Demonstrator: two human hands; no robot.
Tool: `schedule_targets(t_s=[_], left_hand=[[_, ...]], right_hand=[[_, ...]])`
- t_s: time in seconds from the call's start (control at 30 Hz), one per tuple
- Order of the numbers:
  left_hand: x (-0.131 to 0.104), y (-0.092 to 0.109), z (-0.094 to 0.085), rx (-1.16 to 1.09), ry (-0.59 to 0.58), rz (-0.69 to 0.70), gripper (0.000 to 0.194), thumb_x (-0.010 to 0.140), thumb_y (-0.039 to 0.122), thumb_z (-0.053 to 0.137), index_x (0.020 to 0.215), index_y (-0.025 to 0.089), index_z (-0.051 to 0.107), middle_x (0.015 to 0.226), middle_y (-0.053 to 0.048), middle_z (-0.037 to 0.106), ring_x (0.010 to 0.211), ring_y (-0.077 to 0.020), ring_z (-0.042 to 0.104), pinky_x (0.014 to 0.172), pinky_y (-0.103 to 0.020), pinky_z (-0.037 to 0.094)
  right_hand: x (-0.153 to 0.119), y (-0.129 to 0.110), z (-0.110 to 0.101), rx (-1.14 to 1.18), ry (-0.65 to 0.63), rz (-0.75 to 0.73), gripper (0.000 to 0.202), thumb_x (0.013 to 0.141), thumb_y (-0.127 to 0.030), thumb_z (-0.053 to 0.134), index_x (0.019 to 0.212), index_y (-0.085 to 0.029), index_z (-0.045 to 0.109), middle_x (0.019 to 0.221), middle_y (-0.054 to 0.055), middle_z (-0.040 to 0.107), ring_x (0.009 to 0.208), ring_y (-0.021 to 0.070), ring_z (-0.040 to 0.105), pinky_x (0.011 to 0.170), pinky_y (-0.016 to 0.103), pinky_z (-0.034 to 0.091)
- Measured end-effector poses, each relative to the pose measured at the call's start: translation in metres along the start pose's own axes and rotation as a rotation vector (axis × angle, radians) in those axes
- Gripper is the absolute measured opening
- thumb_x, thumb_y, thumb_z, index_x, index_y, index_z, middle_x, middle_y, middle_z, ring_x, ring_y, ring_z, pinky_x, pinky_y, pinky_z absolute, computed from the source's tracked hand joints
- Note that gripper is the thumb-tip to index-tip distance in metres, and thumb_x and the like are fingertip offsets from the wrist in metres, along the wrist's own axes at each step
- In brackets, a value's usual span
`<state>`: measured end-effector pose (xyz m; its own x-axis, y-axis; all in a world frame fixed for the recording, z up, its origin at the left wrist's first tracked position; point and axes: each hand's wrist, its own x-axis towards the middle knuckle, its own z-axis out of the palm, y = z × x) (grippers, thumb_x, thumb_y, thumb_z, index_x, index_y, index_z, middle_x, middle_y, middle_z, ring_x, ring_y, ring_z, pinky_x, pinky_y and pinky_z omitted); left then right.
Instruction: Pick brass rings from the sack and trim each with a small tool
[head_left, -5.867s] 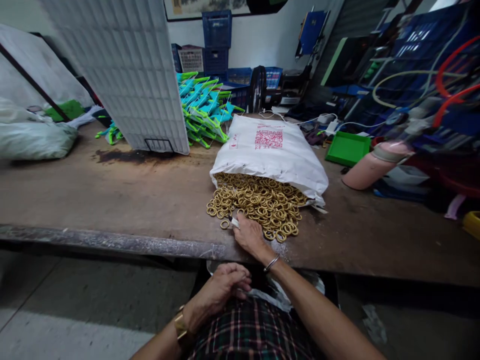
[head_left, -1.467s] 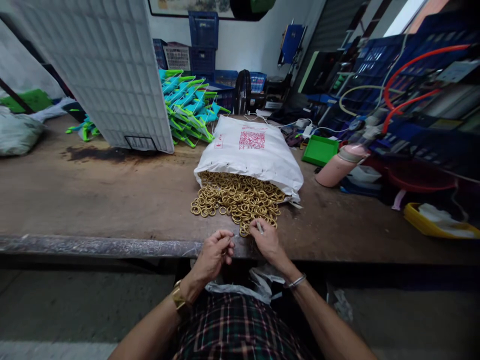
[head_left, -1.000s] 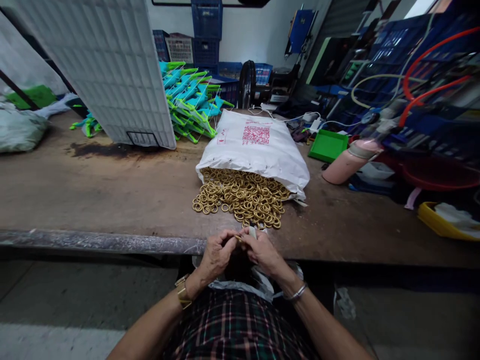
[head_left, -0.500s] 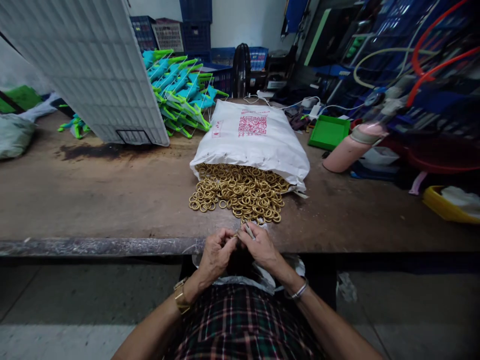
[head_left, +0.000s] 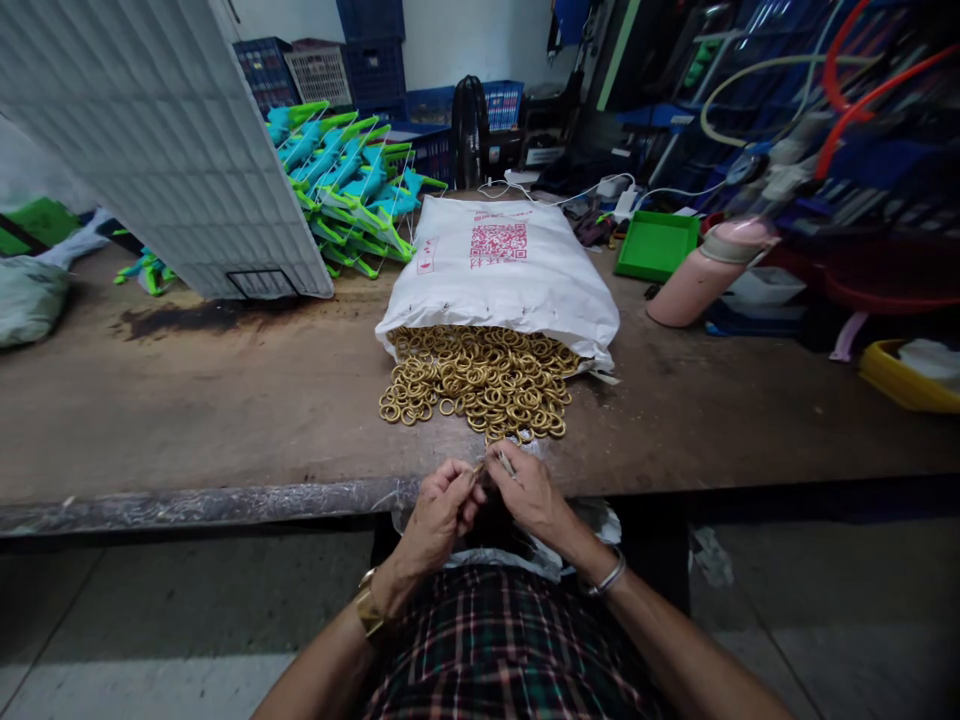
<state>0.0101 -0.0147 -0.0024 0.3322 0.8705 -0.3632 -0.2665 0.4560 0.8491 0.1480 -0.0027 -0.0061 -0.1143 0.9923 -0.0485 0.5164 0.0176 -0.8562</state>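
Observation:
My left hand (head_left: 439, 510) is closed, thumb against forefinger, pinching a brass-coloured ring (head_left: 478, 469) that shows only in part. My right hand (head_left: 531, 498) sits close beside it, closed around a thin grey metal blade-like tool (head_left: 508, 464) whose exact kind I cannot make out. Its fingertips come up to the ring. Just beyond the hands lies a heap of brass-coloured rings (head_left: 480, 385), spilling from the mouth of a white woven sack (head_left: 442, 275) with red print. Both hands are over the front edge of the table.
On the brown table (head_left: 187, 420) stands a tall white ribbed panel (head_left: 202, 170) at left, beside stacked blue-and-green plastic parts (head_left: 352, 190). To the right are a green tray (head_left: 656, 245), a pink bottle (head_left: 697, 280) and a yellow basin (head_left: 900, 378). A clear plastic bag hangs below the edge.
My hands have drawn slightly apart, and the ring at my left fingertips shows more. The view has shifted a little. The heap and sack look unchanged.

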Motion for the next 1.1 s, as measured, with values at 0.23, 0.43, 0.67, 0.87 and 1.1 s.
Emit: schedule_targets(t_s=[0.23,0.43,0.67,0.87,1.1], left_hand=[[-0.001,0.000,0.002,0.131,0.019,0.058,0.034,0.074,0.050,0.053,0.072,0.017,0.044,0.057,0.006,0.045,0.041,-0.0029,0.029,0.039,-0.017,0.021],[0.001,-0.005,-0.003,0.210,0.003,0.132,0.031,0.077,0.048,0.049,0.074,0.017,0.042,0.056,0.007,0.042,0.042,-0.0036,0.029,0.041,-0.017,0.022],[-0.008,-0.002,-0.003,0.286,0.019,0.196,0.031,0.078,0.047,0.049,0.071,0.017,0.044,0.055,0.006,0.043,0.042,-0.0039,0.031,0.040,-0.018,0.023],[-0.020,0.012,0.002,0.043,-0.074,0.086,0.028,0.078,0.043,0.051,0.070,0.016,0.046,0.059,0.004,0.047,0.040,-0.0023,0.031,0.037,-0.016,0.021],[-0.006,0.003,-0.015,-0.220,0.029,-0.019,0.024,0.074,0.036,0.059,0.075,0.015,0.048,0.073,-0.001,0.057,0.046,-0.0041,0.042,0.036,-0.015,0.027]], right_hand=[[-0.010,0.004,0.001,-0.402,-0.126,-0.151,0.018,0.071,-0.010,0.039,0.081,-0.020,0.050,0.064,0.000,0.056,0.056,0.0123,0.048,0.054,0.022,0.026],[-0.011,0.003,0.002,-0.501,-0.159,-0.178,0.020,0.072,-0.010,0.038,0.086,-0.019,0.050,0.069,0.002,0.060,0.060,0.0130,0.051,0.056,0.023,0.026],[-0.008,0.002,-0.002,-0.684,-0.148,-0.069,0.022,0.074,-0.013,0.040,0.093,-0.017,0.050,0.070,0.004,0.062,0.061,0.0145,0.053,0.055,0.025,0.023],[0.001,0.015,-0.018,-0.768,0.061,0.074,0.017,0.079,-0.018,0.041,0.093,-0.017,0.051,0.072,0.005,0.063,0.061,0.0147,0.054,0.054,0.025,0.023],[0.007,0.003,-0.002,-0.812,0.136,0.182,0.021,0.085,-0.036,0.041,0.093,-0.018,0.050,0.077,0.007,0.064,0.067,0.0174,0.058,0.057,0.026,0.028]])
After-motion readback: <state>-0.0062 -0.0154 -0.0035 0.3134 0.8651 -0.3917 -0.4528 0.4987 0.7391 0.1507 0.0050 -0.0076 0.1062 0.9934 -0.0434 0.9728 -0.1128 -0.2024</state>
